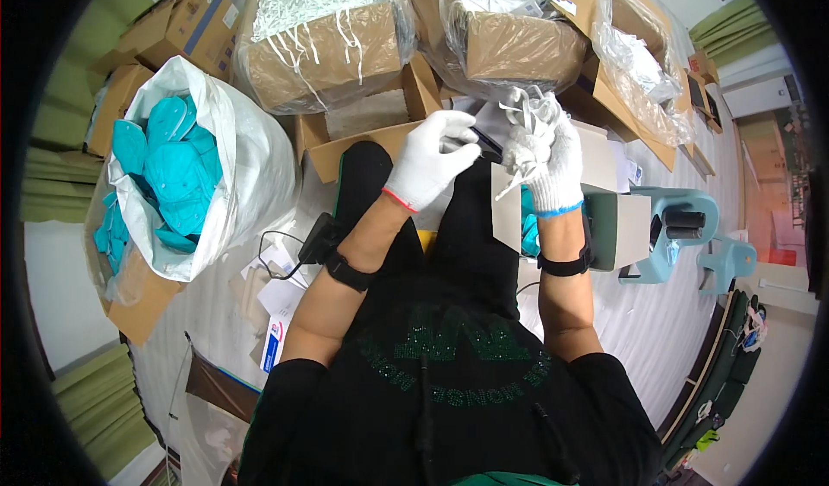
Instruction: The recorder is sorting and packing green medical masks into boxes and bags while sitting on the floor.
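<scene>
My right hand (561, 166), in a white knitted glove with a blue cuff, is closed around a bunch of white shredded paper strips (528, 127). Loose ends of the strips hang off its side. To its left, my left hand (432, 162) wears a white glove with a red cuff. Its fingers are bent, apart from the thumb, with nothing visible between them. Below my right hand stands an open box (620, 231) with a teal item (529, 222) inside, partly covered by a pale flap.
Ahead stands a plastic-lined carton (332, 50) heaped with paper strips. Beside it is another lined carton (518, 50) with white packets. A white sack (259, 175) of teal caps (177, 166) stands at left. Blue plastic stools (678, 227) are at right.
</scene>
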A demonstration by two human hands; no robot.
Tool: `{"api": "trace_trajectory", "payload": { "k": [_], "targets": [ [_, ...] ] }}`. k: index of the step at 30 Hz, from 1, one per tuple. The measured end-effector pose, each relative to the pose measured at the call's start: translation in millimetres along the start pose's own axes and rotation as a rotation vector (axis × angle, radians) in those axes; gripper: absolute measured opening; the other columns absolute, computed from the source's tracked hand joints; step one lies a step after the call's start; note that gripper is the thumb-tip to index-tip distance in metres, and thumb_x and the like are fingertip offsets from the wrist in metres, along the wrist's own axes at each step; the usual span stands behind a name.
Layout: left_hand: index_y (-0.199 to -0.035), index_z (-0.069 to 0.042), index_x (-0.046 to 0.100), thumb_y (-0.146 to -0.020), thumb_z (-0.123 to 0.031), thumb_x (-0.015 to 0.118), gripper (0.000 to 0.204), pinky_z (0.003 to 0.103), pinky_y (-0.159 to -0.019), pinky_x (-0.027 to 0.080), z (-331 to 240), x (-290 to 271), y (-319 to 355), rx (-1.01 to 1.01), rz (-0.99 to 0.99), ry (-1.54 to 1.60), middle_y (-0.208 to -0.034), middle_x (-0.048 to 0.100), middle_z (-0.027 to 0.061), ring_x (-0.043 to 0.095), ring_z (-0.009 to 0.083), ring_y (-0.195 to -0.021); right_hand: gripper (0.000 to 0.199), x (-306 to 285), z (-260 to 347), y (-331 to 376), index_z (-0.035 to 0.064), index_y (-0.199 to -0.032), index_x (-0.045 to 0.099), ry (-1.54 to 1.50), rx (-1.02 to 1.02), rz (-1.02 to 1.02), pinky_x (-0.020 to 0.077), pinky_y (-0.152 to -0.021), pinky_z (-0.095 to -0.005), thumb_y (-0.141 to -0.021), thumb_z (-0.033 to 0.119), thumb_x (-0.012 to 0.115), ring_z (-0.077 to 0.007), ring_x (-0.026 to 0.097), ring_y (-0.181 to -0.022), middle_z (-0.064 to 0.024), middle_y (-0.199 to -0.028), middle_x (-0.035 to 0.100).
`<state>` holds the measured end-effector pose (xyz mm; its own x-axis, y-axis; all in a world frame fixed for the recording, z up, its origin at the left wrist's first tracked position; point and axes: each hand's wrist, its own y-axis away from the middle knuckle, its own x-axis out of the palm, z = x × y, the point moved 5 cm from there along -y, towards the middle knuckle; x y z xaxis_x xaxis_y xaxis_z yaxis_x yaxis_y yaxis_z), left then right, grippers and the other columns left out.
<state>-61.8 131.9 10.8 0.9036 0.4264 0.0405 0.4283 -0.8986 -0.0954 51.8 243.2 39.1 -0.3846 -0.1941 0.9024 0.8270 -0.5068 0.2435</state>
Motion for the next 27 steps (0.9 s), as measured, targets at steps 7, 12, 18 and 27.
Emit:
{"api": "trace_trajectory", "payload": {
  "k": [7,12,18,27],
  "targets": [
    [-0.124,-0.002,0.053,-0.083,-0.002,0.062,0.042,0.024,-0.072,0.050,-11.3,-2.7,-11.6,0.106,-0.149,-0.120,-0.112,0.064,0.0086,0.061,0.0093,-0.084,0.030,-8.8,-13.8,4.0,0.0114,-0.082,0.056,0.013,0.036,-0.023,0.0383,-0.036,-0.0280,-0.097,0.036,0.047,-0.0166,0.047,-0.044,-0.0062,-0.067,0.057],
    [-0.119,-0.004,0.059,-0.077,-0.004,0.068,0.042,0.024,-0.070,0.051,-38.6,7.5,-10.3,0.121,-0.074,-0.298,-0.097,0.068,0.0097,0.062,0.0086,-0.069,0.028,-13.2,-22.5,5.2,0.0127,-0.081,0.055,-0.050,0.145,0.031,0.0386,-0.034,-0.0271,-0.096,0.036,0.049,-0.0157,0.044,-0.038,-0.0037,-0.061,0.053],
    [-0.115,-0.002,0.061,-0.079,-0.006,0.068,0.037,0.027,-0.074,0.052,-32.6,14.2,-10.7,0.307,-0.021,-0.370,-0.094,0.068,0.0100,0.066,0.0121,-0.081,0.030,-12.3,-29.5,12.1,0.0106,-0.080,0.057,0.055,0.251,-0.015,0.0396,-0.034,-0.0288,-0.094,0.036,0.052,-0.0152,0.047,-0.039,-0.0025,-0.059,0.052],
    [-0.108,0.002,0.066,-0.087,-0.010,0.065,0.024,0.026,-0.071,0.052,-29.2,12.6,-6.5,0.151,0.168,-0.360,-0.097,0.070,0.0120,0.066,0.0119,-0.081,0.029,-21.0,-18.1,25.9,0.0013,-0.086,0.059,0.292,0.167,-0.166,0.0293,-0.031,-0.0218,-0.095,0.029,0.053,-0.0078,0.037,-0.034,-0.0030,-0.059,0.055]
  ]
}}
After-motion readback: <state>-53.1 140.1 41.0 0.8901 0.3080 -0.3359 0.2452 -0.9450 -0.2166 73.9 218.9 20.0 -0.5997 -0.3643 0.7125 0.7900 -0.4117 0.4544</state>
